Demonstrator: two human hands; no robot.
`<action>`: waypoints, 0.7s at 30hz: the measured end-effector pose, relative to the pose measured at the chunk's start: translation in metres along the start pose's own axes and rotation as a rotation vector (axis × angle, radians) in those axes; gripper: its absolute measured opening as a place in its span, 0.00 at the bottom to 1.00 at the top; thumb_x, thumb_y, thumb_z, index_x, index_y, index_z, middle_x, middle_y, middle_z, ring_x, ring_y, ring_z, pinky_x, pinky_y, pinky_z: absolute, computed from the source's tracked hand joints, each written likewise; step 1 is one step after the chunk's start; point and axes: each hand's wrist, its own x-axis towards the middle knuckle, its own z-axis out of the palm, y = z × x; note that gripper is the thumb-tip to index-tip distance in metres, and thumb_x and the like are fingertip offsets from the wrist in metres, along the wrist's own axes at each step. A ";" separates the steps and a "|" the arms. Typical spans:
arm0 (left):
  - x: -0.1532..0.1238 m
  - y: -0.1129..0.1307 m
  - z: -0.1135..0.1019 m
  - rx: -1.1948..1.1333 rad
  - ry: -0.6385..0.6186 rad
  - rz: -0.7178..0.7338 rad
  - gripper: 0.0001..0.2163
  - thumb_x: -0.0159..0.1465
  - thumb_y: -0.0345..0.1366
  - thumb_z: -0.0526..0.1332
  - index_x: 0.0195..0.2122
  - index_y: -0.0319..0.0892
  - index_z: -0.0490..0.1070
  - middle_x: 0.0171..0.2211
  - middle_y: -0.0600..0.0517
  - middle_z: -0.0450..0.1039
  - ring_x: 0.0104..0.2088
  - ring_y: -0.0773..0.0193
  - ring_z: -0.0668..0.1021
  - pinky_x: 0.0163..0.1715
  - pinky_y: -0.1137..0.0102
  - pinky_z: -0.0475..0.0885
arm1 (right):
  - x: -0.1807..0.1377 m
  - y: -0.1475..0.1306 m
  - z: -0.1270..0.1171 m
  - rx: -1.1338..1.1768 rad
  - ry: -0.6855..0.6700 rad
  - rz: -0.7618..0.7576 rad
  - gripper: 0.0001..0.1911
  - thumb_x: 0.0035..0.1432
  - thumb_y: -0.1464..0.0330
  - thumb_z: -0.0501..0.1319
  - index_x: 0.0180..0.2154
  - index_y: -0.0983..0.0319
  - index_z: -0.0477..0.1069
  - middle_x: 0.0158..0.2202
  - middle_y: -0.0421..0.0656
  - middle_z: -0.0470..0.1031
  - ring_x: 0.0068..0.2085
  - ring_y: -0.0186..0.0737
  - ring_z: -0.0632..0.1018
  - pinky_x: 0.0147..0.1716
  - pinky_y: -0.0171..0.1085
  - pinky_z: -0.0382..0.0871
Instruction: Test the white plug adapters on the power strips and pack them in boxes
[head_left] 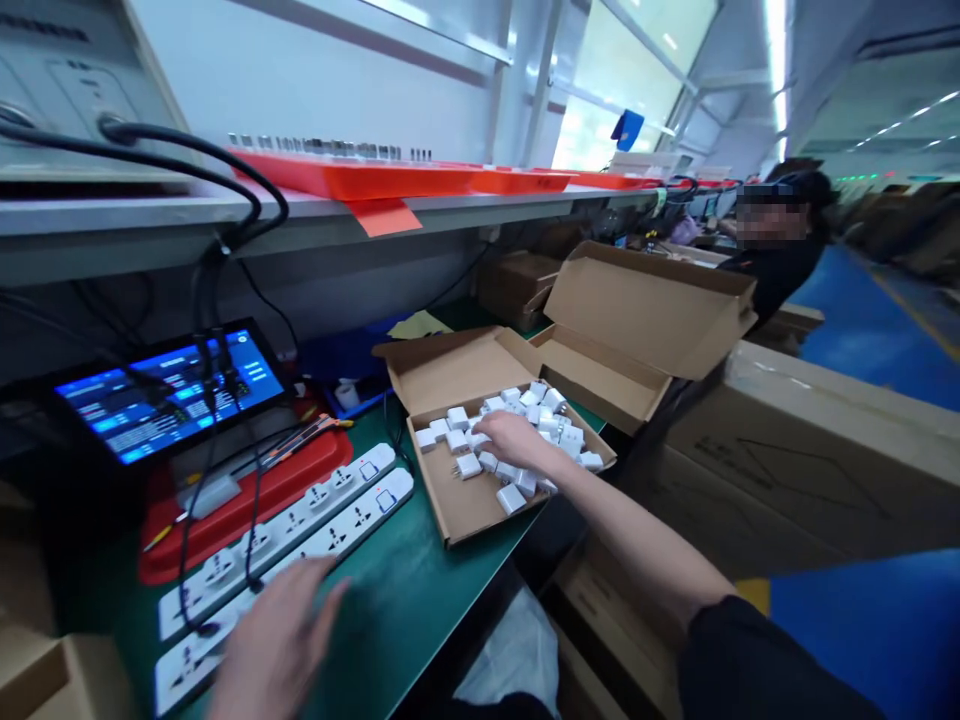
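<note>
My right hand [514, 438] reaches into an open shallow cardboard box [450, 505] holding a pile of white charger plugs [512, 498]. Its fingers close on one charger plug [475, 438] at the left of the pile, partly hidden by the hand. A few loose plugs lie toward the box's left side, metal pins showing on one. My left hand [274, 635], blurred, is over the near end of two white power strips [386, 500], thumb apart from the fingers; I see nothing held. Black cables run down into the strips' sockets.
Behind the strips are a red tray [169, 560] with pens and a lit screen [172, 390]. A second open box [649, 310] stands beyond. Orange trays [375, 180] line the shelf above. Large cartons [810, 460] stand at the right, near a seated person [787, 260].
</note>
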 end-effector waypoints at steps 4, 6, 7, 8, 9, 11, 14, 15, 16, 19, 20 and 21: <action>0.098 0.098 0.082 0.053 -0.329 0.317 0.12 0.69 0.34 0.59 0.51 0.45 0.75 0.51 0.43 0.79 0.53 0.50 0.78 0.54 0.59 0.73 | 0.041 0.014 0.000 -0.075 -0.060 0.140 0.16 0.72 0.60 0.59 0.53 0.63 0.75 0.51 0.54 0.81 0.55 0.52 0.79 0.51 0.40 0.68; 0.138 0.134 0.113 0.153 -0.441 0.362 0.10 0.66 0.31 0.60 0.47 0.40 0.76 0.46 0.40 0.79 0.52 0.47 0.78 0.55 0.58 0.72 | 0.061 0.011 0.003 -0.074 -0.084 0.193 0.19 0.73 0.56 0.56 0.53 0.64 0.74 0.50 0.56 0.81 0.53 0.53 0.80 0.50 0.42 0.69; 0.153 0.147 0.126 0.181 -0.471 0.359 0.09 0.66 0.29 0.60 0.45 0.38 0.77 0.46 0.39 0.79 0.52 0.47 0.77 0.55 0.58 0.71 | 0.070 0.009 0.004 -0.071 -0.087 0.208 0.21 0.73 0.54 0.56 0.53 0.64 0.74 0.50 0.58 0.81 0.52 0.54 0.80 0.49 0.43 0.69; 0.164 0.157 0.137 0.195 -0.489 0.355 0.09 0.65 0.28 0.60 0.45 0.37 0.77 0.45 0.38 0.79 0.51 0.47 0.77 0.55 0.58 0.71 | 0.078 0.006 0.006 -0.068 -0.086 0.215 0.23 0.72 0.53 0.57 0.53 0.65 0.73 0.49 0.59 0.81 0.52 0.56 0.81 0.49 0.44 0.70; 0.172 0.164 0.147 0.199 -0.497 0.346 0.09 0.66 0.28 0.59 0.45 0.36 0.77 0.44 0.37 0.79 0.51 0.47 0.77 0.55 0.58 0.71 | 0.085 0.003 0.008 -0.064 -0.085 0.222 0.25 0.70 0.52 0.58 0.54 0.66 0.72 0.49 0.60 0.81 0.51 0.57 0.81 0.48 0.44 0.70; 0.180 0.172 0.161 0.189 -0.497 0.325 0.11 0.66 0.27 0.58 0.47 0.34 0.76 0.44 0.35 0.79 0.51 0.46 0.78 0.53 0.58 0.72 | 0.095 -0.001 0.012 -0.049 -0.086 0.236 0.27 0.67 0.53 0.62 0.57 0.66 0.70 0.48 0.60 0.81 0.50 0.57 0.81 0.47 0.45 0.71; 0.176 0.174 0.162 0.171 -0.493 0.285 0.12 0.67 0.28 0.58 0.50 0.33 0.74 0.45 0.34 0.78 0.51 0.46 0.78 0.51 0.57 0.73 | 0.100 -0.001 0.012 -0.004 -0.091 0.246 0.27 0.62 0.57 0.67 0.56 0.67 0.69 0.46 0.58 0.82 0.48 0.57 0.82 0.45 0.44 0.71; 0.171 0.172 0.156 0.159 -0.483 0.269 0.13 0.68 0.29 0.58 0.52 0.33 0.73 0.46 0.34 0.77 0.51 0.46 0.78 0.51 0.57 0.73 | 0.098 0.000 0.011 0.007 -0.088 0.243 0.26 0.61 0.58 0.67 0.56 0.66 0.70 0.46 0.57 0.82 0.48 0.56 0.82 0.45 0.43 0.71; 0.165 0.169 0.147 0.118 -0.458 0.253 0.14 0.68 0.31 0.59 0.54 0.35 0.72 0.46 0.36 0.77 0.50 0.46 0.78 0.51 0.57 0.73 | 0.095 0.002 0.009 0.034 -0.080 0.234 0.25 0.62 0.60 0.66 0.56 0.65 0.69 0.46 0.55 0.82 0.48 0.54 0.82 0.45 0.42 0.71; 0.140 0.143 0.104 -0.205 -0.297 0.189 0.18 0.72 0.36 0.57 0.63 0.43 0.68 0.50 0.42 0.74 0.50 0.54 0.77 0.53 0.60 0.73 | 0.077 0.005 0.003 0.387 -0.041 0.149 0.23 0.70 0.63 0.57 0.62 0.64 0.66 0.45 0.49 0.82 0.45 0.45 0.82 0.43 0.37 0.72; 0.128 0.129 0.087 -0.330 -0.236 0.157 0.18 0.74 0.37 0.55 0.63 0.46 0.69 0.50 0.44 0.74 0.49 0.57 0.78 0.52 0.62 0.73 | 0.069 0.003 0.002 0.578 -0.037 0.096 0.23 0.72 0.64 0.53 0.64 0.63 0.64 0.45 0.48 0.82 0.44 0.42 0.82 0.42 0.36 0.73; 0.116 0.113 0.070 -0.423 -0.184 0.114 0.17 0.75 0.39 0.54 0.62 0.48 0.71 0.49 0.46 0.74 0.47 0.59 0.78 0.50 0.64 0.74 | 0.061 -0.002 0.001 0.761 -0.047 0.033 0.23 0.73 0.63 0.51 0.65 0.63 0.64 0.45 0.47 0.81 0.43 0.40 0.82 0.41 0.35 0.74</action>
